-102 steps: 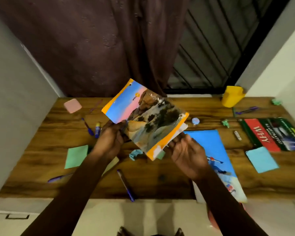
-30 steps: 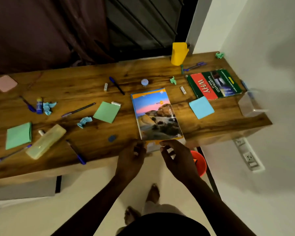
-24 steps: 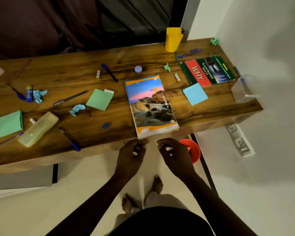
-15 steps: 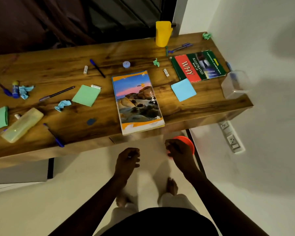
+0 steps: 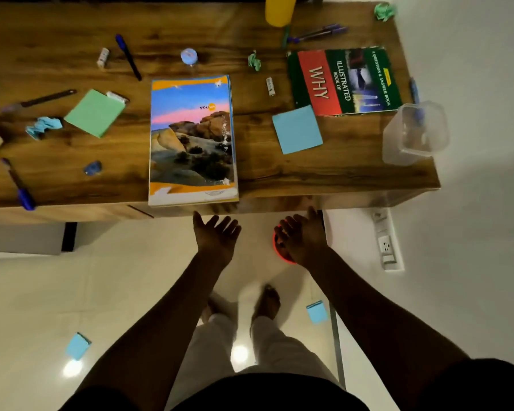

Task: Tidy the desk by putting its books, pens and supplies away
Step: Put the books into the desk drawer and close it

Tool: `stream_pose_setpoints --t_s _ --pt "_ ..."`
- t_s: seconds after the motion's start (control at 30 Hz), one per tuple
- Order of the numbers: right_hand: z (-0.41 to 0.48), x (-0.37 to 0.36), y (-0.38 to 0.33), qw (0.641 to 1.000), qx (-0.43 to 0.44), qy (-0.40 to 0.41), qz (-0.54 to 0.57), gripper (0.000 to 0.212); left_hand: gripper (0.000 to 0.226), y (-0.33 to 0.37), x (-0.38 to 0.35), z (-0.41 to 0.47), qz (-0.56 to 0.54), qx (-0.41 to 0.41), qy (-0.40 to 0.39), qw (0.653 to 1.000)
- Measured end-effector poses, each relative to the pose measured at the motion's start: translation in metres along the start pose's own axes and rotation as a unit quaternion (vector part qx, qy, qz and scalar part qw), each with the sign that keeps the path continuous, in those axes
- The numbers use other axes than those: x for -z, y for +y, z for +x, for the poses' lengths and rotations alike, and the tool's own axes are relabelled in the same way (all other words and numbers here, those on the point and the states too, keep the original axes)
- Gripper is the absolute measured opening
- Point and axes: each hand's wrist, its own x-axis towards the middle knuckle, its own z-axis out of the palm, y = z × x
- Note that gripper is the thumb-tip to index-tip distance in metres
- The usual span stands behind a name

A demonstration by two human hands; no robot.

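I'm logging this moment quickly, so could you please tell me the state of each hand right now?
Left hand: open, holding nothing.
Right hand: open, holding nothing.

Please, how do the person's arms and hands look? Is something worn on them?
Both arms are bare from the wrists to above the elbows. The left hand and right hand carry no glove, watch or bracelet that I can see. At the bottom edge, dark fabric covers the right upper arm, probably a short sleeve.
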Motion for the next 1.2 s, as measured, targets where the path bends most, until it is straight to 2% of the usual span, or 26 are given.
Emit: stream_pose_setpoints --t_s 0.1,0.17,0.23,0.33,0.47,0.63,0.77,0.9,0.97,1.03,1.1,1.13,1.17,1.2 --pt "0.01 0.0 -0.012 0.998 -0.007 -0.017 0.062 0.08 0.087 -0.004 -0.006 0.015 -0.043 -0.003 -0.012 0.999" --pt "0.018 -0.003 -0.014 0.998 -0.005 -0.021 0.06 0.09 0.075 -0.001 -0.009 0.026 -0.095 -0.012 -0.035 0.995" --pt "0.024 -0.005 -0.013 0.998 0.006 -0.024 0.065 0.083 0.061 0.003 -0.012 0.031 -0.175 -0.024 -0.044 0.983" --pt "0.026 -0.009 -0.009 0.993 0.027 -0.049 0.101 0.073 0.064 0.008 -0.012 0.03 -0.207 -0.023 -0.059 0.976" --pt "0.029 -0.007 -0.001 0.992 0.04 -0.042 0.116 0.076 0.067 0.007 -0.005 0.028 -0.206 -0.01 -0.086 0.975" --pt "0.03 -0.002 0.004 0.992 0.051 -0.04 0.106 0.065 0.069 0.007 -0.003 0.026 -0.189 -0.013 -0.086 0.978" --pt "0.022 0.013 0.012 0.994 0.039 -0.012 0.102 0.077 0.069 -0.001 0.012 0.014 -0.177 -0.016 -0.061 0.982" --pt "0.01 0.033 0.024 0.994 0.031 -0.001 0.102 0.078 0.069 -0.008 0.034 0.001 -0.149 -0.008 -0.064 0.987" --pt "0.006 0.042 0.024 0.997 0.028 0.01 0.076 0.077 0.071 -0.006 0.044 -0.007 -0.098 0.014 -0.064 0.993" --pt "0.001 0.047 0.022 0.999 0.033 0.035 0.022 0.066 0.078 -0.006 0.052 -0.016 0.042 0.015 -0.017 0.999" --pt "-0.018 0.043 0.025 0.994 0.055 0.06 -0.073 0.059 0.06 -0.005 0.057 -0.036 0.207 -0.027 0.027 0.978" --pt "-0.034 0.037 0.027 0.986 0.071 0.076 -0.13 0.048 0.043 -0.005 0.06 -0.048 0.293 -0.074 0.025 0.953" --pt "-0.049 0.03 0.03 0.975 0.09 0.086 -0.186 0.033 0.028 -0.005 0.062 -0.06 0.391 -0.134 0.006 0.911" --pt "-0.066 0.023 0.031 0.957 0.113 0.093 -0.251 0.021 0.017 -0.004 0.063 -0.072 0.491 -0.208 -0.017 0.846"
